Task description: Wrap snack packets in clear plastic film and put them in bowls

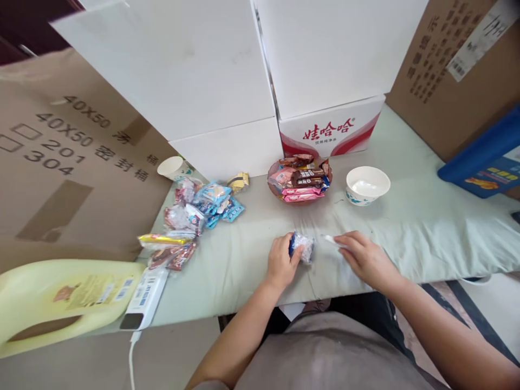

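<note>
My left hand [281,261] grips a small snack packet [303,247], blue and clear, resting on the pale green cloth [426,227]. My right hand [363,254] lies a little to the right and pinches a thin torn strip of clear wrapper [331,240]. Beyond the hands stands a brownish bowl of wrapped snacks [299,179], piled full. An empty white bowl [366,185] sits to its right. A loose heap of snack packets [195,214] lies on the cloth at the left.
White boxes [227,81] and a red-and-white carton [331,130] wall off the back. Brown cardboard [60,162] stands left and at the far right. A paper cup [173,167], a pale yellow jug [60,300], a white power strip [144,298] and a blue box [483,162] are nearby.
</note>
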Available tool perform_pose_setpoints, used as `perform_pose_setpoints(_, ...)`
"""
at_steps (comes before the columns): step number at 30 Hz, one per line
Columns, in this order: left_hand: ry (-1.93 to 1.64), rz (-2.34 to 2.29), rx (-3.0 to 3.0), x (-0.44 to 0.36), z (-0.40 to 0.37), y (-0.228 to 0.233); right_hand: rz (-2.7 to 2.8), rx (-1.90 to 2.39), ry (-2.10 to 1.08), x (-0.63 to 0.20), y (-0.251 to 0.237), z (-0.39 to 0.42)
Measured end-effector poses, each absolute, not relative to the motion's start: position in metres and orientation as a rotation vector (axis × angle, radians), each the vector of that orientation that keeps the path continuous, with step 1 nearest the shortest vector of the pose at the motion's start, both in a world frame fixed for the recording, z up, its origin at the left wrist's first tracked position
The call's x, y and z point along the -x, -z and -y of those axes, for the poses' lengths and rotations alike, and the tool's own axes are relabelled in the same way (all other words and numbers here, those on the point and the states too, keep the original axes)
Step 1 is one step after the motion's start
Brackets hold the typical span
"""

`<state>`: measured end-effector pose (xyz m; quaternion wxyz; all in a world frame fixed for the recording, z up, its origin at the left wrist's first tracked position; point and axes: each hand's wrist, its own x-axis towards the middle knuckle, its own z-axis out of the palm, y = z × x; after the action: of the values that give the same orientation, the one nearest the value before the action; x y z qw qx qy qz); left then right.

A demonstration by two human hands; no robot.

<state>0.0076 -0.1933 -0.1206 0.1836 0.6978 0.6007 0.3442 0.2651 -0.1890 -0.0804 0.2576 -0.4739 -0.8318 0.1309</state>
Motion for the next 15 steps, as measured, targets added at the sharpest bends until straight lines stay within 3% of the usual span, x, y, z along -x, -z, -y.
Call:
perform_pose_setpoints(6, -1.110, -1.631, -2.093, -0.008, 0.199, 0.125, 2.471, 1.124, -0.391, -0.211, 0.076, 0.196)
perform_pose_setpoints(10, -1.099, -1.615, -2.160, -0.005, 0.198, 0.123, 2.411, 1.235, -0.458, -0.247, 0.086, 0.194)
perform_pose_setpoints(15, -1.034, -1.325, -2.361, -0.008, 0.197, 0.117, 2.290, 1.537, -0.172, -0.306, 0.099, 0.185)
